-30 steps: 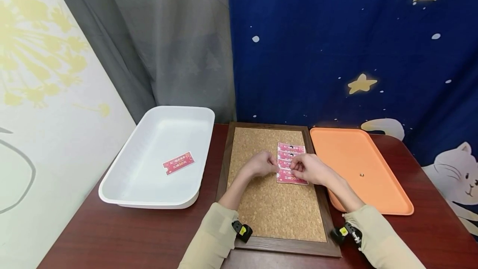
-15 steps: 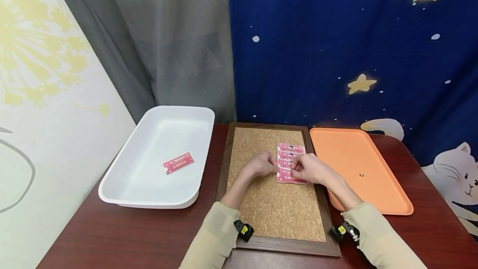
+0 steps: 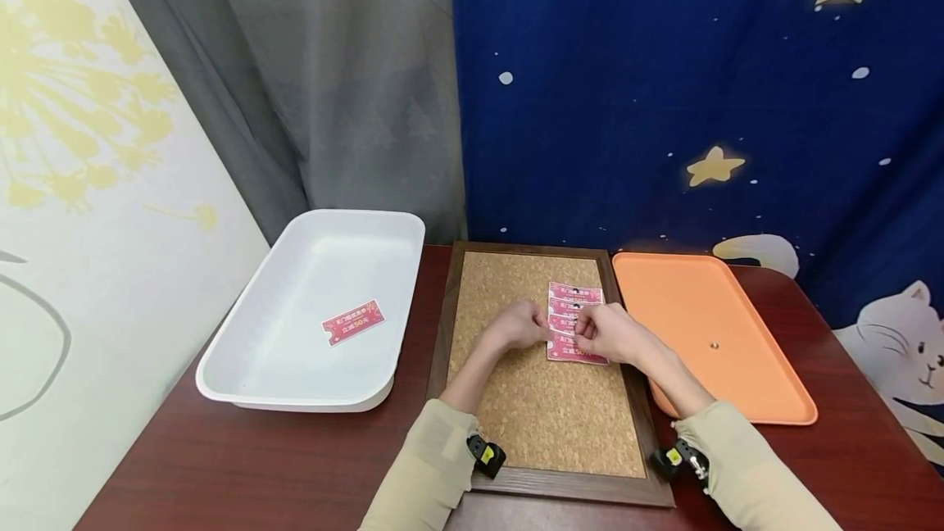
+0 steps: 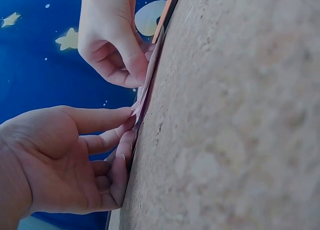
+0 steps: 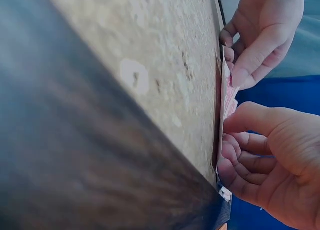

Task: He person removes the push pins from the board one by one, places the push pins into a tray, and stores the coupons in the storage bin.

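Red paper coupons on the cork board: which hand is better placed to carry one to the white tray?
Probably the left hand: it pinches the red paper coupons at their left edge, on the side nearer the white plastic tray. The right hand is farther away.

Cork board (image 3: 516, 400) btwn white bin (image 3: 243, 367) left, tray (image 3: 737, 367) right.

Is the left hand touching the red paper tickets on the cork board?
Touching: the left wrist view shows the left hand's fingertips pinching the red paper tickets' edge.
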{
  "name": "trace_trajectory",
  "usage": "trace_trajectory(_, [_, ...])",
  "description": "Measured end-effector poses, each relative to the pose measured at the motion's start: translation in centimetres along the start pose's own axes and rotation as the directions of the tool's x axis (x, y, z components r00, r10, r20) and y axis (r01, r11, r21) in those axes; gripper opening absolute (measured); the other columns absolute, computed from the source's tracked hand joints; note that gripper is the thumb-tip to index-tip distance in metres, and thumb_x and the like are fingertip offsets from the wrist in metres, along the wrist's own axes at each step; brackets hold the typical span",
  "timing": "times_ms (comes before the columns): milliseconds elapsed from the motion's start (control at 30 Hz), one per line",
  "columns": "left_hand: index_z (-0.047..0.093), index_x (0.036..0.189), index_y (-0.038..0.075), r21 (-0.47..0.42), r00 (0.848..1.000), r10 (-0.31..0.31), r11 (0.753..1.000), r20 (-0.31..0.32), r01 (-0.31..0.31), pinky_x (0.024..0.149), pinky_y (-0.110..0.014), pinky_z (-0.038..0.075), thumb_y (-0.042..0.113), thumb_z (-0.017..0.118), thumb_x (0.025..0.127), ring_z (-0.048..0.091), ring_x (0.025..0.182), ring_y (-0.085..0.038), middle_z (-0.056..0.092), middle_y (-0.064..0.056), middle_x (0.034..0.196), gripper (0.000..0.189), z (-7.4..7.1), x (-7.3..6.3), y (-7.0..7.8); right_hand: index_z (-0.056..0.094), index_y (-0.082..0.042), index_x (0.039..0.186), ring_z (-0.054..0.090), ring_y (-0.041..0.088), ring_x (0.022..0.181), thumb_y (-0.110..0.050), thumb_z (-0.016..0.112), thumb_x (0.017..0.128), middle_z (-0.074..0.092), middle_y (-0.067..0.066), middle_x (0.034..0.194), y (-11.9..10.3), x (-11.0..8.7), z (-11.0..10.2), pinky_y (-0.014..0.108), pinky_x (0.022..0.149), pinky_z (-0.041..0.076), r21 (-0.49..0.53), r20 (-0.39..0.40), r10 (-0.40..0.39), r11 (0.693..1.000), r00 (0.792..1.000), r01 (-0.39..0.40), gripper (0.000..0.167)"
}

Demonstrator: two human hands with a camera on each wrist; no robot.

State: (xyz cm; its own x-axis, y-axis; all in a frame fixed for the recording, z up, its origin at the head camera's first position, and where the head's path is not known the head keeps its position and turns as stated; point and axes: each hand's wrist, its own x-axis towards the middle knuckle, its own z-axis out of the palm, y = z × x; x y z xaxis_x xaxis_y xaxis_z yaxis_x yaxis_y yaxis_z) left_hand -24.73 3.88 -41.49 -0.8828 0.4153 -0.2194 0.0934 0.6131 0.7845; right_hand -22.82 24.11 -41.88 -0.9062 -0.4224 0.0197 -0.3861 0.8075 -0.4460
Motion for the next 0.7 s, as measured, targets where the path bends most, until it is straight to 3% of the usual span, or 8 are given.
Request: trace_trajectory(700, [0.061, 0.072, 0.007, -0.015, 0.999, -0.04, 0.999, -0.011, 0.04, 0.051, -0.023, 0.031, 0.01, 0.077, 0.089, 0.041, 0.058, -0.011, 0.048, 0.002, 0.066, 0.023, 0.2, 0.08, 0.03, 0.061, -0.009, 0.078, 0.052, 0.005, 0.06, 0.0, 0.075, 0.08, 0.056, -0.006, 0.065, -0.68, -0.31, 0.3, 0.023, 0.056, 0.045, -0.013, -0.06, -0.017, 1.0, 0.998, 0.016, 0.016])
